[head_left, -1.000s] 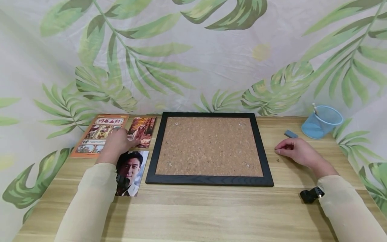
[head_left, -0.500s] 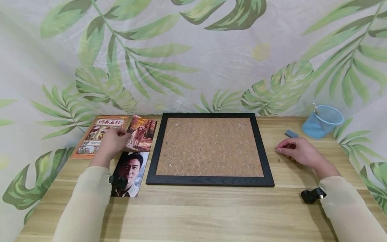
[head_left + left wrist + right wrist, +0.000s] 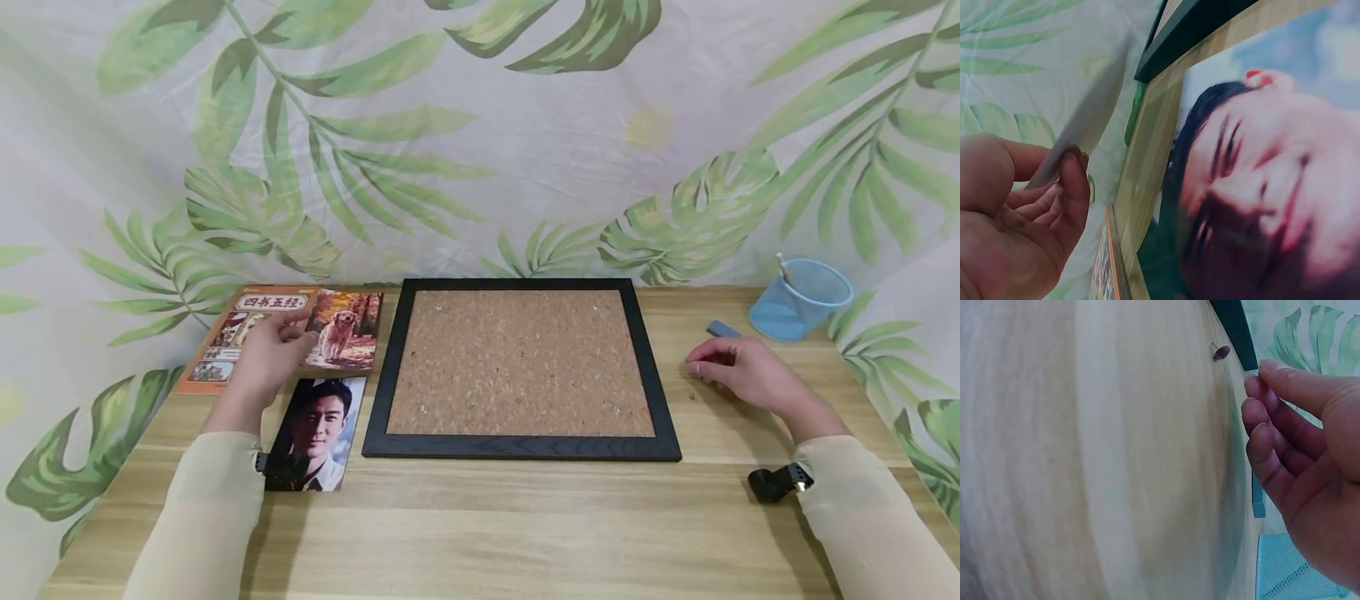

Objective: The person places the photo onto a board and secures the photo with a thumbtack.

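My left hand pinches the left edge of a dog photo between thumb and fingers. Its pale back tilts up off the table in the left wrist view. A portrait photo lies flat just below it, near my left wrist. On the right, my right hand hovers low over the table with its fingers loosely curled and thumb near the index tip; nothing shows between them. A small thumbtack lies on the wood close to those fingertips.
A black-framed cork board lies mid-table, with small tacks at its corners and centre. An orange comic-style book is at the left. A grey-blue eraser and a blue mesh pen cup stand back right. Leaf-print fabric hangs behind.
My left hand has taken hold of the dog photo's edge, lifted it and shifted it slightly left and toward me. The right hand has barely moved.
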{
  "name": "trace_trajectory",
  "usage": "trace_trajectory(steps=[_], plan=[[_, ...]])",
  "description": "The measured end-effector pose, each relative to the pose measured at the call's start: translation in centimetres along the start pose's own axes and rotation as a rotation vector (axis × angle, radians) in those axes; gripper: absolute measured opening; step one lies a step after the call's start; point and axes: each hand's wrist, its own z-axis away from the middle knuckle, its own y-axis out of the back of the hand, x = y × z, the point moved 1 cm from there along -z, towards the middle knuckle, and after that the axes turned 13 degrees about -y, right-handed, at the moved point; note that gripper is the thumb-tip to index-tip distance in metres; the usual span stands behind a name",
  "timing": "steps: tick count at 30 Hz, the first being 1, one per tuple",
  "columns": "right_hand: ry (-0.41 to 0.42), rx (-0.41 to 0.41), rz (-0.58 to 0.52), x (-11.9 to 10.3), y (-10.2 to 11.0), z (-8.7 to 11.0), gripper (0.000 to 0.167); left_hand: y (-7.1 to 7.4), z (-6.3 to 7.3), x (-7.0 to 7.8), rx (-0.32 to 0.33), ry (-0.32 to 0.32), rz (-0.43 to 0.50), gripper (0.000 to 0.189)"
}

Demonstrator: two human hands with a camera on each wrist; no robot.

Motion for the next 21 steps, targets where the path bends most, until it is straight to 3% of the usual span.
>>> trace_trajectory(steps=[10,21], plan=[[0.067,0.048,0.016,-0.8,0.2,-0.1,0.016,-2.0,1.2,2.3,-0.059,-0.107,0.13,0.059],[0.098,0.091,0.0,-2.0,0.1,0.0,0.016,-4.1,1.9,4.6,-0.14,-0.154,0.082,0.06]])
